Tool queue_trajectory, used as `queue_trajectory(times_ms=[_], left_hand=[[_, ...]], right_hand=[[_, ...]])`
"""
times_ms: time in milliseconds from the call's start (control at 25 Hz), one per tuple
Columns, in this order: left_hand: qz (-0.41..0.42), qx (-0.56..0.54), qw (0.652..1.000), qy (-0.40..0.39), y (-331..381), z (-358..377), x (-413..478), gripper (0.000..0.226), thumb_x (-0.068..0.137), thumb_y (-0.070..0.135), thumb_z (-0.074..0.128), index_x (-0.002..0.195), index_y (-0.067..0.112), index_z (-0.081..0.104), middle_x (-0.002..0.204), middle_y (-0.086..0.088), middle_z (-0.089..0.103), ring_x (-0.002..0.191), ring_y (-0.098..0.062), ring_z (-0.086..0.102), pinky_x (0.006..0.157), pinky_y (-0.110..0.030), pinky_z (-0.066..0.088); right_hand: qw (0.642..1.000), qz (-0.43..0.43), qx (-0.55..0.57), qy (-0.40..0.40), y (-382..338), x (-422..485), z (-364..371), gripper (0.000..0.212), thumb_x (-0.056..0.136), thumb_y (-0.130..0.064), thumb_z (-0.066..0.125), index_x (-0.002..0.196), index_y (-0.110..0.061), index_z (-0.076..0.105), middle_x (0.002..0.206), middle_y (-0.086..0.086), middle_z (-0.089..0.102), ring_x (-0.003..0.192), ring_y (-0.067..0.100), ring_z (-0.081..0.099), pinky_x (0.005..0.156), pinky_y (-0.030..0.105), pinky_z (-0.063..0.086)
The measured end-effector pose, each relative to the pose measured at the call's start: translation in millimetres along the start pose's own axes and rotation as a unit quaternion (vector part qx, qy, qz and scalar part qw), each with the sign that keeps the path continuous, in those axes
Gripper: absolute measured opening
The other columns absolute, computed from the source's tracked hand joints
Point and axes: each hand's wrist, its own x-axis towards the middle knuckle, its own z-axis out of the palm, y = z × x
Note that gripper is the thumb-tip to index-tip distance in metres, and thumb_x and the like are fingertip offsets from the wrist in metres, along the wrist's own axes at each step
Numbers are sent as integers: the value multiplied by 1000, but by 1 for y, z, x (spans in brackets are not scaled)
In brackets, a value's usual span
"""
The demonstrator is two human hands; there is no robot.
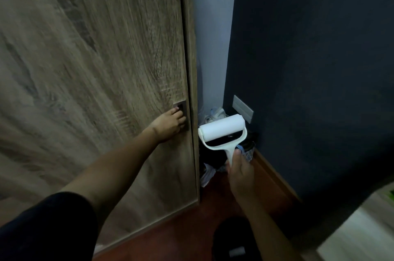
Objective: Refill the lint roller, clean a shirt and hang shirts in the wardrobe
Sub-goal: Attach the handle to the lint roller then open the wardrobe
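A tall wood-grain wardrobe door (96,68) fills the left half of the view, blurred by motion. My left hand (168,125) reaches out with its fingertips hooked in the recessed metal handle (181,109) near the door's right edge. My right hand (241,172) grips the white handle of a lint roller (222,129), held upright to the right of the door. The roller carries a clean white roll. No shirts are in view.
A dark blue wall (309,68) stands at the right with a grey socket plate (243,108) low on it. Bags and dark items (215,114) lie piled in the narrow corner behind the roller. The floor (187,228) is reddish wood. A pale surface (362,228) shows bottom right.
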Motion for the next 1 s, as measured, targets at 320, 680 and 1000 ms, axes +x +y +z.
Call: queue_trajectory(times_ms=[320, 680, 1000], left_hand=[[-35, 2, 998, 50, 2, 36, -47, 16, 75, 30, 60, 76, 24, 75, 79, 5, 66, 76, -18, 58, 76, -31, 50], [-78, -53, 996, -5, -7, 91, -176, 43, 70, 20, 31, 50, 18, 69, 62, -1, 63, 63, -22, 57, 51, -26, 40], [-119, -82, 982, -124, -7, 141, -292, 33, 83, 21, 41, 81, 16, 74, 93, -6, 66, 88, -27, 58, 68, -37, 46]], right_hand=[[999, -1, -33, 11, -10, -22, 49, 45, 98, -27, 30, 64, -7, 52, 56, 4, 50, 44, -1, 48, 43, 12, 37], [998, -1, -34, -51, -30, -51, 140, 41, 99, -31, 31, 67, -20, 55, 63, 1, 58, 62, 13, 58, 59, 20, 48], [994, -45, 1, -103, -57, -69, 211, 48, 96, -43, 32, 60, -19, 53, 52, -2, 53, 42, 0, 50, 45, 12, 36]])
